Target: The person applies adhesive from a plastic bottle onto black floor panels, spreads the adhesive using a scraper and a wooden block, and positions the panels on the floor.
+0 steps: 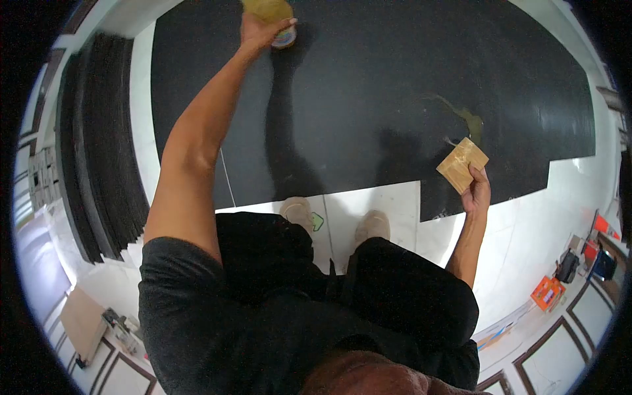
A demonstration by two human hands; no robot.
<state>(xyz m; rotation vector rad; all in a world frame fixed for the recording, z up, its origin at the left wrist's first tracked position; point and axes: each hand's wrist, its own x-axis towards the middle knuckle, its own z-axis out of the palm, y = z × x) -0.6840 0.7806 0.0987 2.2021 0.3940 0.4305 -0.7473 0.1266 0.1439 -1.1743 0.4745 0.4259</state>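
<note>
At the top of the head view, my left hand (261,31) is closed round a yellowish can (268,9), held above a large black sheet (355,79). My right hand (478,191) grips a flat, square, wood-coloured piece (462,164) by its lower edge, thumb on top. A wet greenish-yellow streak (472,124) lies on the black sheet just beyond that piece. The can's contents cannot be made out.
Dark stacked sheets (108,145) stand at the left. My shoes are on white floor tiles (401,204) along the sheet's near edge. At the lower right are an orange box (548,293), a black bag (567,266) and an orange cone (605,226). A brown board (82,324) is lower left.
</note>
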